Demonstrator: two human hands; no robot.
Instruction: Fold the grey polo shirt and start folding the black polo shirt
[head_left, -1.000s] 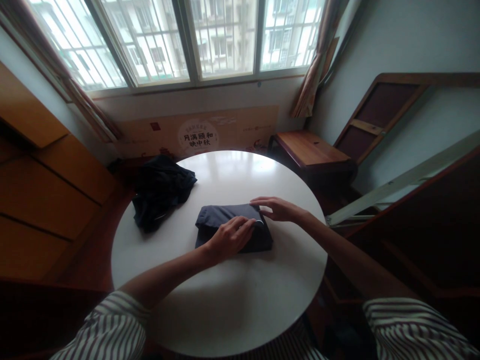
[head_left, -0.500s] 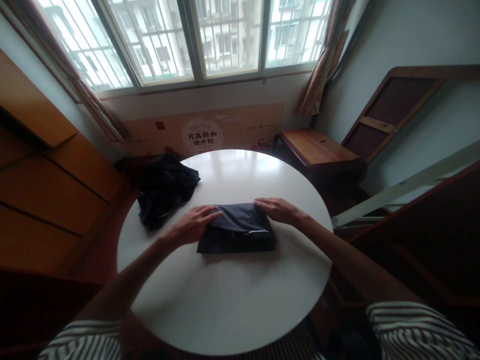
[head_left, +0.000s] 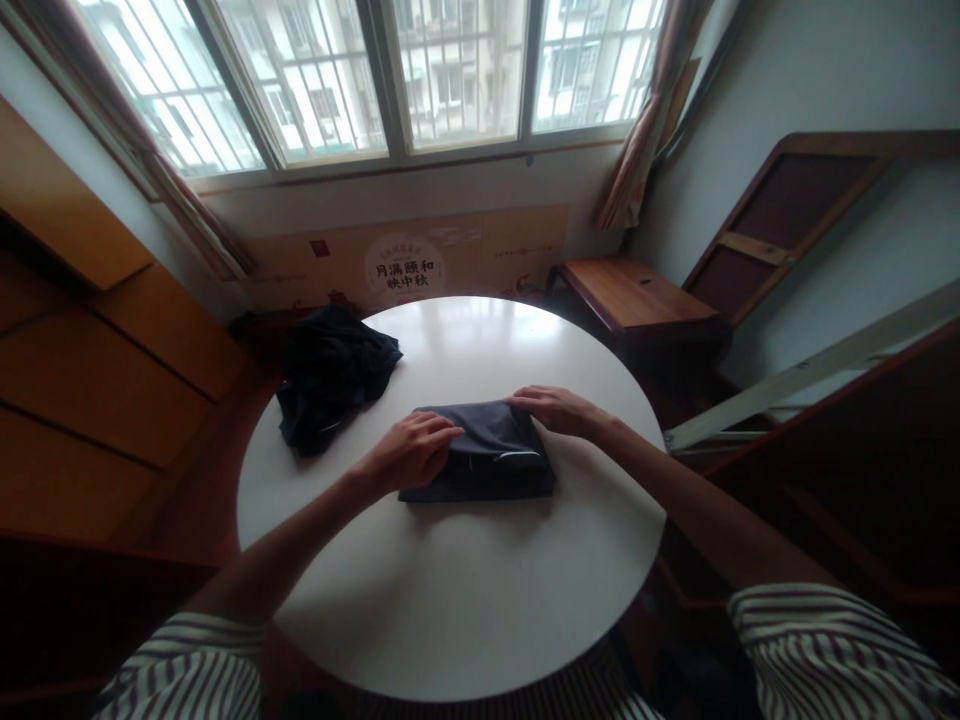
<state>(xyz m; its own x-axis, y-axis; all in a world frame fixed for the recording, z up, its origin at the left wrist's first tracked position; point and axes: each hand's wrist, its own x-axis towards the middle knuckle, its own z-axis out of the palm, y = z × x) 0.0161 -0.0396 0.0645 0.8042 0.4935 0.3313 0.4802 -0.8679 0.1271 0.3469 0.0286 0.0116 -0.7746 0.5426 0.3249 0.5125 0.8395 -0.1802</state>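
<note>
A dark grey-navy folded garment [head_left: 495, 430] lies flat as a rectangle on a round white table [head_left: 465, 600]. It has a short white curved line near its front right. Over its left part sits my left hand [head_left: 416, 448], fingers bent inward and closed, its fingertips partly hidden. My right hand [head_left: 559, 410] is at the back right corner, with its fingers together and closed on the cloth edge. Behind and to the left lies a crumpled black garment [head_left: 334, 370], touched by neither hand.
A wooden stool or low bench [head_left: 637, 292] stands beyond the table at the right, near a leaning wooden-framed panel [head_left: 795, 220]. Orange-brown cabinets [head_left: 112, 370] line the left side. Barred windows [head_left: 457, 75] and a printed banner [head_left: 450, 255] are at the back.
My left hand has slid right and inward over the folded garment, and its fingers have curled. My right hand stays at the back right corner.
</note>
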